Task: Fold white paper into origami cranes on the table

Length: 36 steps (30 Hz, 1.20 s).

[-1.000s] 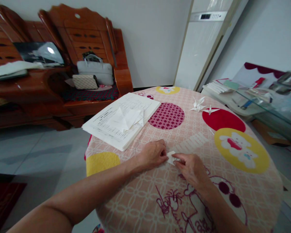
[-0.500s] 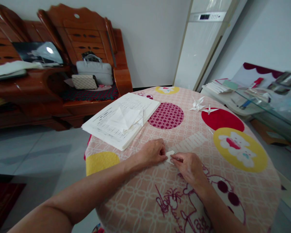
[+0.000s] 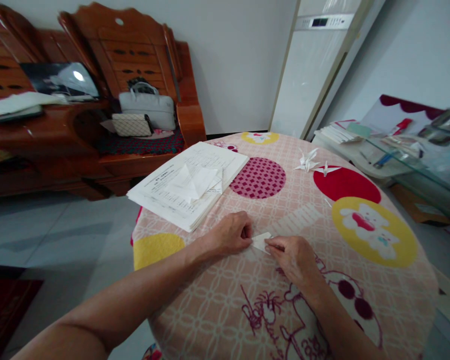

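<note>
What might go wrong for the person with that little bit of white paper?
The small white paper might crease crookedly if the right hand, pinching one end, slips while the left hand is at the other.

It lies on a patterned cloth, which may give under pressure and blur a crease.

The paper stack reaches the table's edge, so a knock could spill sheets.

The cloth-covered table (image 3: 210,305) bears a paper stack (image 3: 165,197); white folded figures (image 3: 307,162); a small paper piece (image 3: 260,242).
</note>
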Each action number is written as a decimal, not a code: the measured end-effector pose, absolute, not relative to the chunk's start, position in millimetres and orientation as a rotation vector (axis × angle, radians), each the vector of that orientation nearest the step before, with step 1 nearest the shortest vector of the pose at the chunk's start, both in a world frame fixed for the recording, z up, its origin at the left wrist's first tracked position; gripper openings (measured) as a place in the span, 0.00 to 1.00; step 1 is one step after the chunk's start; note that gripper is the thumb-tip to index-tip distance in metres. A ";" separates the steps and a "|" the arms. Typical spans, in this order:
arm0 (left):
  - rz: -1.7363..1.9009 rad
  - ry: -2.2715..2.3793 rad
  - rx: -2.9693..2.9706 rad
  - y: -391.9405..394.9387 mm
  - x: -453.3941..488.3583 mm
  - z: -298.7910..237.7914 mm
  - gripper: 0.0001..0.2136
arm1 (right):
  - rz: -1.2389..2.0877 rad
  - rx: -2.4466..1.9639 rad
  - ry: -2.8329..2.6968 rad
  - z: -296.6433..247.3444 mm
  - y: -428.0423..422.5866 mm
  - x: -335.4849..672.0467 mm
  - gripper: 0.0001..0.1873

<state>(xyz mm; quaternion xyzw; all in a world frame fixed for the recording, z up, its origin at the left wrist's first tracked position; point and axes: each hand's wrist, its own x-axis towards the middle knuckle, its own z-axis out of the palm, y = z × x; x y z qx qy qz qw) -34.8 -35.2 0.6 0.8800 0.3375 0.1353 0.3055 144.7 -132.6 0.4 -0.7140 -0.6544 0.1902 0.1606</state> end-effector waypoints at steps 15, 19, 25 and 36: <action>0.247 0.731 2.046 -14.0 -49.2 7.6 0.10 | 0.546 -2.019 -1.873 0.5 -132.7 145.0 0.12; 0.321 0.850 2.253 -32.2 -37.2 7.8 0.10 | 0.549 -2.008 -1.882 2.6 -133.1 144.1 0.12; 0.345 1.073 2.470 -54.1 -20.1 -0.5 0.17 | 0.536 -2.009 -1.897 2.1 -133.2 143.9 0.12; 0.361 0.882 2.425 -38.5 -30.1 -3.2 0.12 | 0.557 -2.028 -1.870 0.5 -131.3 144.8 0.12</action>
